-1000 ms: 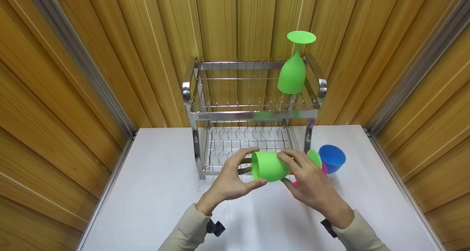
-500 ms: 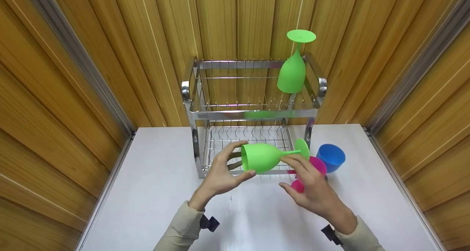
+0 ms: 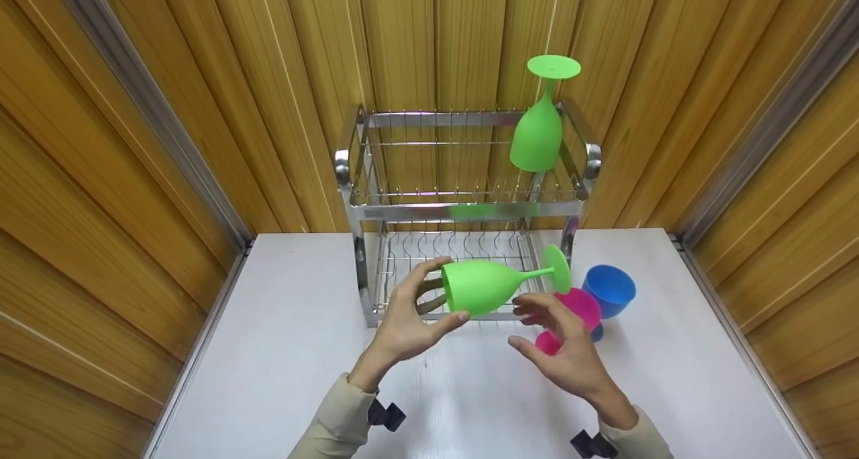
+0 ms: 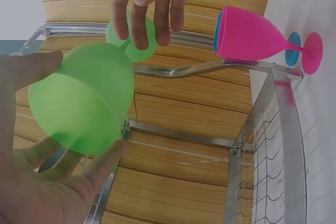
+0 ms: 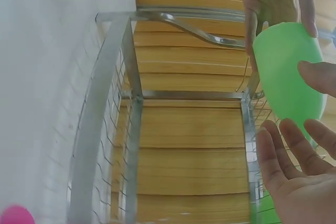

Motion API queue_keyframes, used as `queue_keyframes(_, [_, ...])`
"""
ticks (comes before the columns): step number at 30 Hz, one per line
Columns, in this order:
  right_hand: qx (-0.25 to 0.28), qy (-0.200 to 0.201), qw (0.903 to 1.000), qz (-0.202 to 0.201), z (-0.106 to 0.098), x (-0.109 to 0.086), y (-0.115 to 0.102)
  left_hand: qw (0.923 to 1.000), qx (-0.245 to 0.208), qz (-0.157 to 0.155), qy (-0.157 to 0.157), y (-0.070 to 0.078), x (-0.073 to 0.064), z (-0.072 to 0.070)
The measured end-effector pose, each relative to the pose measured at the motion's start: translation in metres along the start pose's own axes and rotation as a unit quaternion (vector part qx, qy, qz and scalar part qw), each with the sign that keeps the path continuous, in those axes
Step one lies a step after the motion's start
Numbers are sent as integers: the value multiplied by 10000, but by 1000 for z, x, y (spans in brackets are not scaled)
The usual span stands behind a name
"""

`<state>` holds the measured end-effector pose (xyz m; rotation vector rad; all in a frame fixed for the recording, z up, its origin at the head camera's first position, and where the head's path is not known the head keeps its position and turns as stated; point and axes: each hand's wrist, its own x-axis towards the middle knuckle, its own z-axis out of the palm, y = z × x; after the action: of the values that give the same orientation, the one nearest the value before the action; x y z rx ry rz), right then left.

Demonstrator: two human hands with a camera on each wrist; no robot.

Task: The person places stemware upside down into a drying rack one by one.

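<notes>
A light green plastic goblet [image 3: 478, 288] lies sideways in the air in front of the rack, its mouth to the left and its foot to the right. My left hand [image 3: 402, 321] grips the bowl near the rim, thumb on the near side and fingers on the far side, as the goblet [image 4: 89, 95] shows in the left wrist view. Just below the stem, my right hand [image 3: 567, 348] is held with fingers spread and loosely bent, holding nothing. Its thumb overlaps the bowl in the right wrist view.
A two-tier metal dish rack [image 3: 463, 210] stands at the back of the white table [image 3: 295, 351]. Another green goblet [image 3: 537, 137] is upside down at its upper right. A pink goblet [image 3: 585, 306] and a blue goblet [image 3: 609, 292] lie to the right. Wood-patterned walls [image 3: 463, 43] surround the table.
My right hand has let go of the goblet and moved down from it, uncovering stem and foot. The left hand has shifted slightly left and up with the goblet, then stayed nearly still.
</notes>
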<state>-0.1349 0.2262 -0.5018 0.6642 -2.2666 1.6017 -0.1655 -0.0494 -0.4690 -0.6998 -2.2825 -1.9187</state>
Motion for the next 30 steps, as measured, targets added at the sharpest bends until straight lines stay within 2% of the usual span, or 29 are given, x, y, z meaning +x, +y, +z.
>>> queue_keyframes(3, [827,75,9959,372,6,0,7,10000,-91,29,0,0,-1,3])
queue_keyframes(5, [1476,151,9867,661,9,0,11,9999,-133,53,-12,0,-2,6])
queue_keyframes(7, [2162,220,9720,891,13,2,15,9998,-207,68,-22,0,-3,8])
queue_keyframes(11, [3340,280,9356,1110,20,5,18,9994,-318,80,-58,0,-4,13])
queue_keyframes(14, [3884,214,9143,1129,24,7,18,9993,-365,50,-77,0,-4,17])
queue_keyframes(18, [4362,181,8932,1074,28,8,17,9993,-368,33,-82,1,-5,21])
queue_keyframes(22, [4613,266,8816,964,29,10,15,9992,-371,57,-104,2,-7,23])
queue_keyframes(30, [4675,445,8774,985,27,15,12,9990,-411,78,-134,1,-6,26])
